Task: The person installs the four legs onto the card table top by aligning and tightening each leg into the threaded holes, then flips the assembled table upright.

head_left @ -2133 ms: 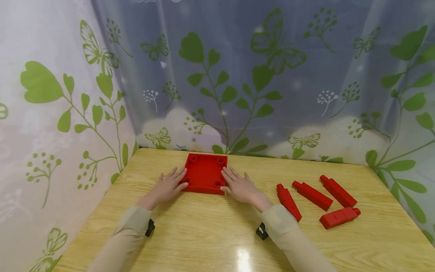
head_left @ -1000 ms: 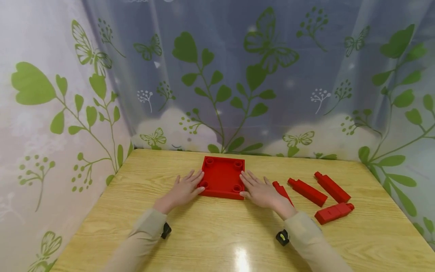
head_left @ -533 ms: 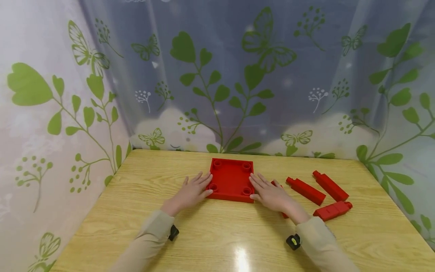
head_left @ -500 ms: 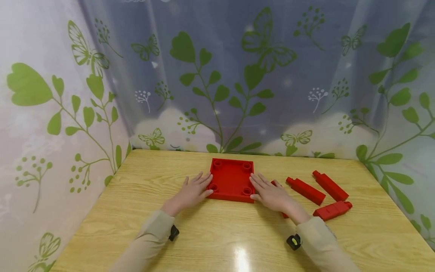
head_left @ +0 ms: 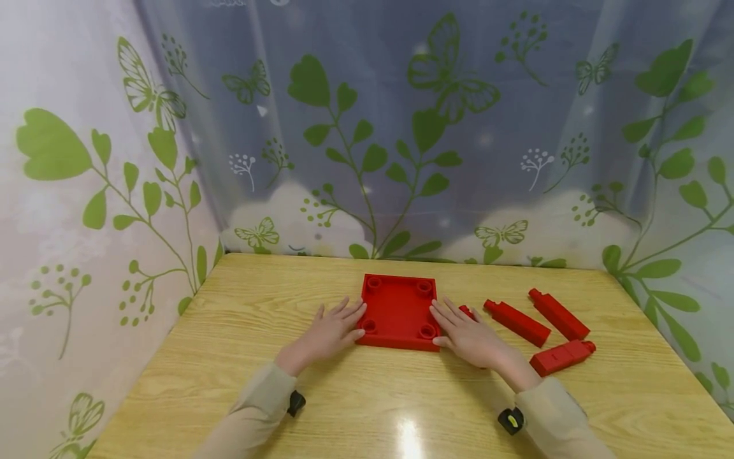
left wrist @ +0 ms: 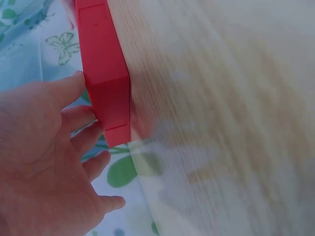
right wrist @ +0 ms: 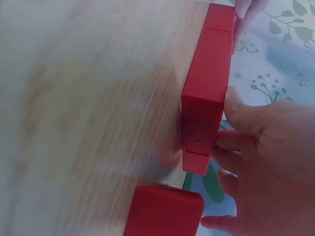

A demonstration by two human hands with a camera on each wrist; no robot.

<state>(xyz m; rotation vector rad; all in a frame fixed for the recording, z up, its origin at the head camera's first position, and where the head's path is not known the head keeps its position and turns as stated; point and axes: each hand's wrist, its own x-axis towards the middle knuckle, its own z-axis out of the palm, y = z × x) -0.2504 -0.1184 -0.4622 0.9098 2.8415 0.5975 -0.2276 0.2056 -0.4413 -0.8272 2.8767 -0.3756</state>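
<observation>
A red square tray-like panel (head_left: 398, 312) with a low rim and a round socket in each corner lies flat on the table. My left hand (head_left: 325, 331) touches its left edge, fingers spread and fairly straight. Against the opposite edge, fingertips and thumb of my right hand (head_left: 471, 335) rest in the same way. Both wrist views show the panel's plain outer side, the left one with my left hand (left wrist: 44, 152) beside the panel (left wrist: 106, 64), the right one with my right hand (right wrist: 275, 147) at it.
Right of the panel lie red leg-like blocks with knobbed ends: one (head_left: 518, 322), another (head_left: 559, 313) behind it, and a third (head_left: 563, 357) nearer me. A further block (head_left: 467, 312) is mostly hidden by my right hand. Patterned curtain (head_left: 367, 127) borders the wooden table (head_left: 355, 401).
Both hands and the panel between them have moved right and slightly toward me. The right hand now covers most of the nearest red block. The other blocks stay put.
</observation>
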